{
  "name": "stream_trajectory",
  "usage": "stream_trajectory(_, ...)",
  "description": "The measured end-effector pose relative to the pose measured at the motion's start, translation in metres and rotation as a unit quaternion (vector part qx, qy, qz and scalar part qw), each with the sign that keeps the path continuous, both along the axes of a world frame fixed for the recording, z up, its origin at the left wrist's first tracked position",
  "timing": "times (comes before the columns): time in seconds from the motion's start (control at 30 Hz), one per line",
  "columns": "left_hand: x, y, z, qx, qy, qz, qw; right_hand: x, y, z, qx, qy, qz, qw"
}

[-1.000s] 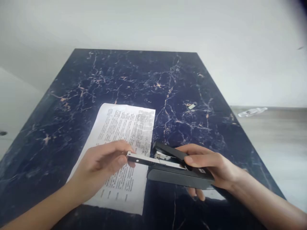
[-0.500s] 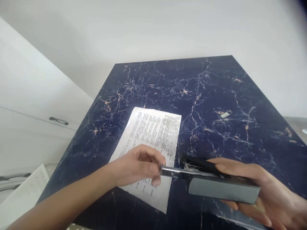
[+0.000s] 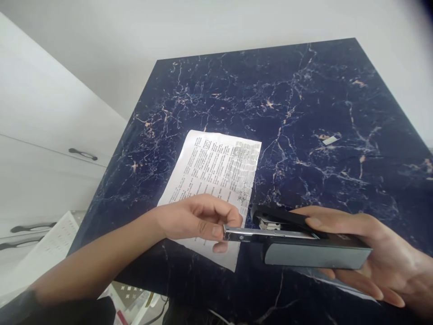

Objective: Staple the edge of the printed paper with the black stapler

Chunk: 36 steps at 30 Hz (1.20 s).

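My right hand (image 3: 365, 253) is wrapped around the body of a black and grey stapler (image 3: 318, 255), holding it level above the table's near side. The stapler's black top arm is raised, and its silver metal magazine sticks out to the left. At the tip of that magazine, my left hand (image 3: 203, 221) is closed, with thumb and fingers pinching the metal end. Beneath the left hand lies a printed sheet of paper (image 3: 216, 158), partly covered by the hand and forearm.
The dark blue marbled table (image 3: 237, 95) fills the middle. A small pale strip (image 3: 330, 140) lies at its right. White cabinets with a black handle (image 3: 83, 154) stand at left. A white perforated container (image 3: 56, 248) sits below the table's left edge.
The view has tilted down, so the table and paper sit higher in the picture. Both hands keep their hold on the stapler, with little change between them.
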<state>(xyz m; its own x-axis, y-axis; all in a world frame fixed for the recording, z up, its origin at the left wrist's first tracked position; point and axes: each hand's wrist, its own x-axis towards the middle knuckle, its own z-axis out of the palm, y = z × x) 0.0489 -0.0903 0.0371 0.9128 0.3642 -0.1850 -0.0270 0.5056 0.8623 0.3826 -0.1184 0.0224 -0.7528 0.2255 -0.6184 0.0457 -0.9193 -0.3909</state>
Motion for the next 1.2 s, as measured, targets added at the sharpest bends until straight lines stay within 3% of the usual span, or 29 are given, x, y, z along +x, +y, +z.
stream_trajectory(0.1, 0.0, 0.001, 0.001, 0.003, -0.013, -0.018, 1.0, -0.002, 0.0, 0.002, -0.053, -0.007, -0.038, 0.998)
stream_trajectory(0.37, 0.0, -0.008, -0.003, -0.071, -0.045, 0.016, 0.996, -0.002, 0.001, 0.001, -0.062, 0.018, -0.05, 0.997)
stream_trajectory(0.43, -0.001, -0.01, 0.0, -0.024, -0.008, 0.05, 0.998, 0.0, 0.002, 0.003, -0.047, 0.006, -0.046, 0.998)
stream_trajectory(0.5, -0.002, -0.011, 0.005, 0.08, 0.053, 0.118, 0.988, -0.001, 0.003, 0.009, -0.007, -0.006, -0.053, 0.999)
stream_trajectory(0.6, 0.0, -0.013, 0.006, 0.246, 0.164, 0.262, 0.919, -0.006, 0.003, 0.02, 0.092, 0.0, -0.088, 0.992)
stream_trajectory(0.67, 0.004, -0.013, 0.002, 0.279, 0.197, 0.323, 0.883, -0.012, 0.004, 0.023, 0.156, 0.018, -0.107, 0.982)
stream_trajectory(0.77, 0.014, -0.015, -0.007, 0.212, 0.125, 0.334, 0.91, -0.024, 0.0, 0.023, 0.188, 0.043, -0.116, 0.974)
stream_trajectory(0.9, 0.024, -0.023, -0.014, 0.113, 0.019, 0.312, 0.943, -0.05, -0.022, 0.023, 0.114, 0.105, -0.126, 0.98)
stream_trajectory(1.07, 0.024, -0.036, -0.002, 0.001, -0.018, 0.3, 0.954, -0.093, -0.055, 0.025, 0.083, 0.173, -0.181, 0.965)
stream_trajectory(1.2, 0.028, -0.04, 0.011, -0.08, -0.04, 0.317, 0.944, -0.108, -0.045, 0.032, 0.164, 0.088, -0.121, 0.975)
